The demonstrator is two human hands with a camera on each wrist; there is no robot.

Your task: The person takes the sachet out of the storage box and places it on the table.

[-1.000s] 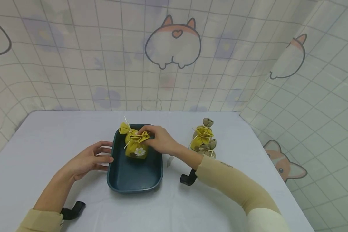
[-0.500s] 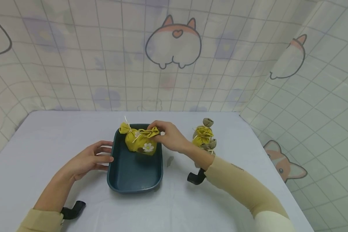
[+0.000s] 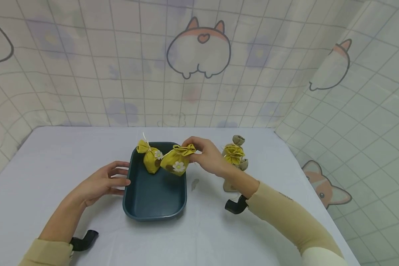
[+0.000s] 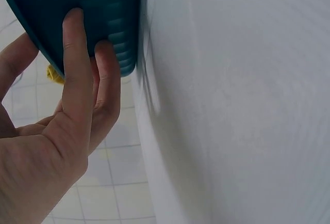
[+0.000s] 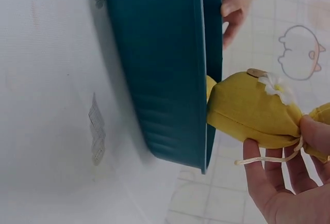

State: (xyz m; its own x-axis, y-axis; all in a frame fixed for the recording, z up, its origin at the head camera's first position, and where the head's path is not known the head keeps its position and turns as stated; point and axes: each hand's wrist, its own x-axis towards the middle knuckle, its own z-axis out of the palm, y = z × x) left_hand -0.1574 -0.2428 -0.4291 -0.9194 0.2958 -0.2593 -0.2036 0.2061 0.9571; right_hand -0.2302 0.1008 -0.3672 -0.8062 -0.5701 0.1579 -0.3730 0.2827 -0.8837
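My right hand [image 3: 207, 157] pinches the gathered neck of a yellow drawstring pouch [image 3: 174, 162] with a white flower on it. This pouch hangs tilted above the right rim of the dark teal tray [image 3: 154, 201]. In the right wrist view, the thumb and fingers hold the pouch [image 5: 252, 110] near its cord. A second yellow pouch [image 3: 152, 162] sits inside the tray, at its far left corner. My left hand [image 3: 101, 181] rests against the tray's left side, fingers fairly straight. Seen from the left wrist, its fingertips touch the outer wall [image 4: 36, 7].
To the right of the tray stands a group of pouches, a yellow one [image 3: 233, 153] among grey-beige ones [image 3: 238, 140], partly hidden by my right forearm. A white cloth covers the table [image 3: 159, 242]. A patterned curtain [image 3: 133, 85] hangs behind it.
My right hand has moved right and lifted the yellow pouch from the tray's middle to above its right rim, away from the other yellow pouch. The left hand and tray stay put.
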